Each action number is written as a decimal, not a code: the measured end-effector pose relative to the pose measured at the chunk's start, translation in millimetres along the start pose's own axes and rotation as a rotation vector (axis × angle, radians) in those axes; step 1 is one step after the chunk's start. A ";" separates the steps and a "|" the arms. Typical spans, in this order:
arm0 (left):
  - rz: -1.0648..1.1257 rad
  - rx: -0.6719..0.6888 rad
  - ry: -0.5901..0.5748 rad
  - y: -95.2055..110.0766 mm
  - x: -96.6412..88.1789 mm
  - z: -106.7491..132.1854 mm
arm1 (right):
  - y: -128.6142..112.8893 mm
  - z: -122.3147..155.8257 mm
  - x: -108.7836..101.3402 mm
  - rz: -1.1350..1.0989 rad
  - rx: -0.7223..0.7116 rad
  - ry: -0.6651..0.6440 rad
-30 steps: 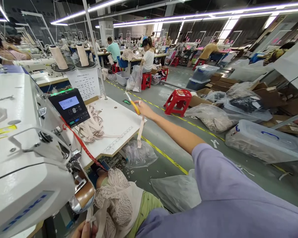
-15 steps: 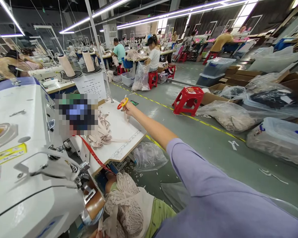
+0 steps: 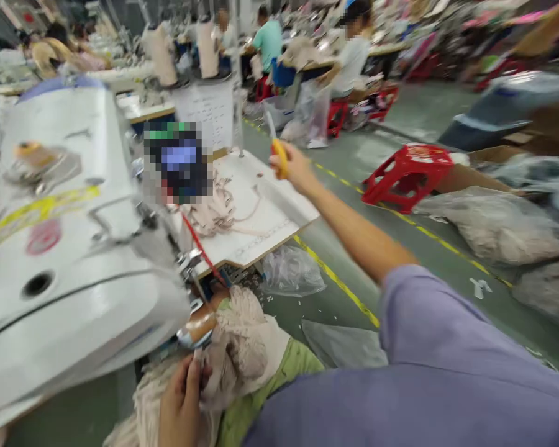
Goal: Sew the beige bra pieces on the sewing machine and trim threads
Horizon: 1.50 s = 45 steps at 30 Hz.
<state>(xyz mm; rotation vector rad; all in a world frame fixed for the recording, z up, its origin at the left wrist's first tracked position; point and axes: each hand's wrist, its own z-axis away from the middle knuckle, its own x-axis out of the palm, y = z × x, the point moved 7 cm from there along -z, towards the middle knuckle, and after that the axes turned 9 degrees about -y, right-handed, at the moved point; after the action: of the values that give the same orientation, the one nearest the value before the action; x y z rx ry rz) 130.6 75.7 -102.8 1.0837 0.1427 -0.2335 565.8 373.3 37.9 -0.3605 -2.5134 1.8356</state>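
Note:
Held up over the far right part of the white worktable (image 3: 265, 217), my right hand (image 3: 300, 169) is closed round the yellow handle of a pair of scissors (image 3: 281, 159). Their blades point upward, smeared by motion. At the bottom, my left hand (image 3: 182, 394) pinches beige fabric (image 3: 246, 357) that lies across my lap in front of the sewing machine (image 3: 97, 248). The fabric looks partly like openwork lace. A heap of beige strips (image 3: 212, 214) lies on the table, left of the scissors. More beige cloth (image 3: 144, 397) hangs beside my left hand.
A red ribbon (image 3: 200, 242) runs down from the machine over the table edge. A red stool (image 3: 407, 177) stands on the floor at right, near plastic bags (image 3: 498, 223). A clear bag (image 3: 292, 271) lies under the table edge. Other people sit at machines behind.
The view has turned left and downward. My left hand has come up into view with the fabric. The scissors, still in my right hand, now have their blades pointing up.

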 end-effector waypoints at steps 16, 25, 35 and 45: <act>0.199 0.042 -0.158 20.9 14.1 24.0 | -33.3 343.2 166.7 0.576 -0.269 -0.830; 0.144 0.065 -0.133 22.0 11.8 28.2 | -25.3 346.3 176.0 0.474 -0.226 -0.975; 0.074 0.063 -0.149 29.3 5.9 25.1 | -21.9 353.8 162.4 0.352 -0.054 -0.840; -0.053 0.069 -0.152 34.2 0.4 23.3 | -18.9 346.2 182.3 0.300 -0.032 -0.930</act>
<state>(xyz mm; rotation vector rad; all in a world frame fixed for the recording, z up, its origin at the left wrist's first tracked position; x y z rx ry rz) 139.8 70.3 -62.8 1.1276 0.0276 -0.3699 335.9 77.4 -76.2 0.2014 -3.1730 2.5157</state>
